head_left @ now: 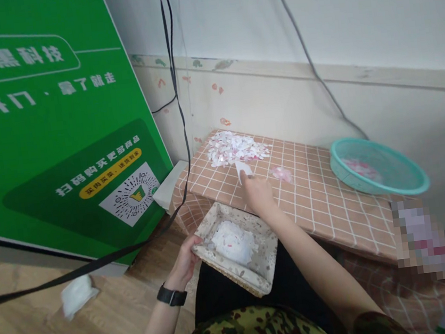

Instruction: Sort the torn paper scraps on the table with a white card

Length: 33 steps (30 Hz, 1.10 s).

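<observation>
My left hand (185, 261) grips the left edge of a speckled, shallow square tray (235, 274), held out in front of me just below the table's edge. A heap of small white paper-like scraps (233, 242) lies in the tray. Over the table, my right hand (258, 192) is closed on a flat white card-like piece (242, 170). That piece is at the near side of a spread pile of white and pinkish scraps (234, 147). A small pink clump (281, 173) lies just right of my right hand.
A brown checked cloth covers the table (310, 200). On its right stands a turquoise basket (381, 186) holding pinkish pieces. A green cabinet (43, 144) rises at the left, with black cables (176, 86) hanging in front. A white packet (78, 296) lies on the floor.
</observation>
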### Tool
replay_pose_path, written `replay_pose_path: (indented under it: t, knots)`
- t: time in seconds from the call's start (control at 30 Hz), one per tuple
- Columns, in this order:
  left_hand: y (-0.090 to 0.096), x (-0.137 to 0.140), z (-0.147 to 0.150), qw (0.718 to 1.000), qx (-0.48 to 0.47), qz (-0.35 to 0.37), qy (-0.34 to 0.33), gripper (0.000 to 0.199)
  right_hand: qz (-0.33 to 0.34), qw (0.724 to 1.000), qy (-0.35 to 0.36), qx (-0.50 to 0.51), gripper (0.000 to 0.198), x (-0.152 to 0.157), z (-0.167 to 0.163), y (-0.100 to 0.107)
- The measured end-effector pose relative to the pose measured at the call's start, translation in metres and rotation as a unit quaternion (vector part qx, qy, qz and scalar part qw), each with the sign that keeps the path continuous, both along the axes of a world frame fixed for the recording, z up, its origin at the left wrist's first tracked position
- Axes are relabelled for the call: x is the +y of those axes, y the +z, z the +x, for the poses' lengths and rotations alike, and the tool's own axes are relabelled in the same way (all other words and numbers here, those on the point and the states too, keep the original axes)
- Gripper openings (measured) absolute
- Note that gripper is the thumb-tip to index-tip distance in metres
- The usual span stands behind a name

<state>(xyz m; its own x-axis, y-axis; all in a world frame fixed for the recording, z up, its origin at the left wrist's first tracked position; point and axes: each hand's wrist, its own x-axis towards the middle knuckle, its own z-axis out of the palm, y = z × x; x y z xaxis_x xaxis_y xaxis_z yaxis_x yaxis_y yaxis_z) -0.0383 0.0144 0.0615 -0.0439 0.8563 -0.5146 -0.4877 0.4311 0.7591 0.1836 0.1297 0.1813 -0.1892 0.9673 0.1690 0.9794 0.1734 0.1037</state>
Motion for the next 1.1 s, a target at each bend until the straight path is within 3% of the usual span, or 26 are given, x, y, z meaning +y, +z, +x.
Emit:
replay_pose_path:
  t: [0.13,0.23,0.5,0.6,0.83,1.1]
  knots:
    - [-0.006,-0.007,0.014,1.0,-0.013,0.008,-0.018,0.013,0.037,0.996,-0.077,0.039,0.049,-0.007,0.035,-0.001]
    - [-0.013,-0.011,0.027,0.999,-0.013,0.026,-0.039,0.027,0.065,0.991,-0.094,0.066,0.049,-0.015,0.046,0.001]
    - [-0.036,-0.02,0.06,0.993,0.025,0.064,-0.101,0.04,0.003,0.994,0.102,0.034,0.055,-0.017,-0.002,-0.007]
    - [-0.043,-0.02,0.063,0.989,0.049,0.087,-0.11,0.042,-0.006,0.991,0.131,0.022,0.053,-0.006,-0.016,-0.006]
    - [-0.049,-0.015,0.058,0.986,0.063,0.08,-0.133,0.047,-0.026,0.994,0.103,-0.004,0.049,0.015,-0.028,0.004]
    - [-0.044,-0.016,0.056,0.986,0.057,0.08,-0.136,0.05,-0.028,0.999,0.042,0.02,0.052,0.014,-0.011,0.005]
